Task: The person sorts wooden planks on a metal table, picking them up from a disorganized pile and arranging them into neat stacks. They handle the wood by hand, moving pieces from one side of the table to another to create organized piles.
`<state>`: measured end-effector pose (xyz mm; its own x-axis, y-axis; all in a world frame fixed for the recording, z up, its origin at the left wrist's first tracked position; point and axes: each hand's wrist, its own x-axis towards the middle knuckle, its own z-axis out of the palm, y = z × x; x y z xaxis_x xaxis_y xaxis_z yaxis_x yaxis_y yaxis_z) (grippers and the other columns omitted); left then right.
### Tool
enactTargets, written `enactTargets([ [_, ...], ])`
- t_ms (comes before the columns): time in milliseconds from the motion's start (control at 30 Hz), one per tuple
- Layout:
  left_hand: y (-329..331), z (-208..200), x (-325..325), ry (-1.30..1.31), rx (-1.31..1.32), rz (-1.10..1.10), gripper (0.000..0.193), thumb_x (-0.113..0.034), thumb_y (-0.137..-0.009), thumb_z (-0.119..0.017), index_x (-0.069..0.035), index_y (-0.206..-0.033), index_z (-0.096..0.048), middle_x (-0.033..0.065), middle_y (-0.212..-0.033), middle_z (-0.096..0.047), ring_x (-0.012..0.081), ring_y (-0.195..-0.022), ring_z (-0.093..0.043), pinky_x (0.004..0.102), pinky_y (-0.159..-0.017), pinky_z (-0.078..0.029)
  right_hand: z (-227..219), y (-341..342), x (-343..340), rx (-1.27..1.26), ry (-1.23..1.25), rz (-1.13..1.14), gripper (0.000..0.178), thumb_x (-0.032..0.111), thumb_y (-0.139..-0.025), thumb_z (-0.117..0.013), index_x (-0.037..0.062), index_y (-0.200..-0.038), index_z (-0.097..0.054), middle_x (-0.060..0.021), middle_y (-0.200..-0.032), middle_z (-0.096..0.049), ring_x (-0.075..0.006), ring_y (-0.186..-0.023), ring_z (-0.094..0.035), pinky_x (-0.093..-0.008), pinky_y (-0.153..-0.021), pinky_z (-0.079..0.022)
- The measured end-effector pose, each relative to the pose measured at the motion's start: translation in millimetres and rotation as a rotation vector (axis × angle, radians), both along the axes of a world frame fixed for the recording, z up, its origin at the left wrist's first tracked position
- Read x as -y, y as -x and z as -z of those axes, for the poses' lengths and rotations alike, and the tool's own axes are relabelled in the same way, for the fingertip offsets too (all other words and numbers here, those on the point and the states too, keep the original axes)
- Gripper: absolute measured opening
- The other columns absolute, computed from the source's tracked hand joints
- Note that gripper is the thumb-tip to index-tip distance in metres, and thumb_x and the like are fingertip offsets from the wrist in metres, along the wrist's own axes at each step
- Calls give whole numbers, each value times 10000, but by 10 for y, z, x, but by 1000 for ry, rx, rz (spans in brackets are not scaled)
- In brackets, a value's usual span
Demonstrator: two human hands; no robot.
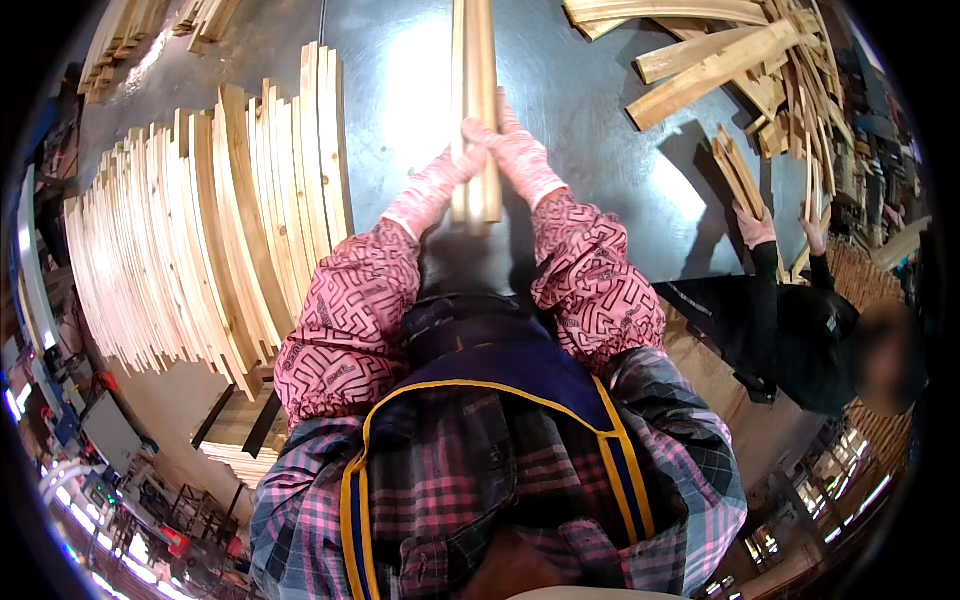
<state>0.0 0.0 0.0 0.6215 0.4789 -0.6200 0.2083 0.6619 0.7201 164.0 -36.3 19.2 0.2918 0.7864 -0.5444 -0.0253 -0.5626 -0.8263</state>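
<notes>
Your left hand (443, 182) and right hand (526, 162) both grip the slim wooden strips (486, 60), lengthwise ahead of you over the counter (590, 150), right of the long row of boards (235, 190). Squeeze evenly now, hold them parallel, keep those near ends lined up!

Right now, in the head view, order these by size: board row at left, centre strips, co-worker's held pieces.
Largest to smallest, by apparent size only:
1. Board row at left
2. Centre strips
3. Co-worker's held pieces

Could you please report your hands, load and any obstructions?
Left pink-gloved hand, right pink-gloved hand: both holding long pale wooden strips. Strips over grey metal tabletop. Nothing visibly blocking them.
</notes>
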Motion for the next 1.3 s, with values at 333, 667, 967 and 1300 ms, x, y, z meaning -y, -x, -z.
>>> enactTargets([
  [333,252,-109,110,270,252,-100,533,-418,-905,-751,-34,-1255,-630,64,-1011,-712,179,-881,-681,317,-811,-550,-153,-170,354,-741,-81,380,453,312,-983,-592,-47,-1259,-581,-185,-1044,-702,-283,-900,-687,-377,-864,-557],
  [667,-197,-204,-327,-367,-465,252,921,-488,-923,-691,-85,-1594,-207,189,-1267,-627,305,-1079,-657,407,-923,-538,288,-466,294,-476,-184,432,416,233,-986,-661,1,-1311,-544,-129,-1020,-659,-191,-818,-651,-355,-756,-559],
  [967,-633,-717,-1678,76,40,-290,418,-80,-837,-736,49,-1199,-571,125,-996,-705,230,-856,-695,366,-788,-591,181,-1654,-782,1063,-256,123,661,393,-940,-652,-1,-1442,-480,-189,-1438,-512,-283,-1275,-530,-394,-1074,-440],
  [1300,1198,286,-5466,-1039,-1600,408,719,-364,-969,-600,-144,-1569,-270,222,-1243,-653,377,-1117,-657,478,-927,-521,947,-3046,-1149,1077,250,743,1174,630,-835,-709,7,-1602,-75,-306,-1496,-418,-419,-1344,-467,-404,-1109,-376],
])
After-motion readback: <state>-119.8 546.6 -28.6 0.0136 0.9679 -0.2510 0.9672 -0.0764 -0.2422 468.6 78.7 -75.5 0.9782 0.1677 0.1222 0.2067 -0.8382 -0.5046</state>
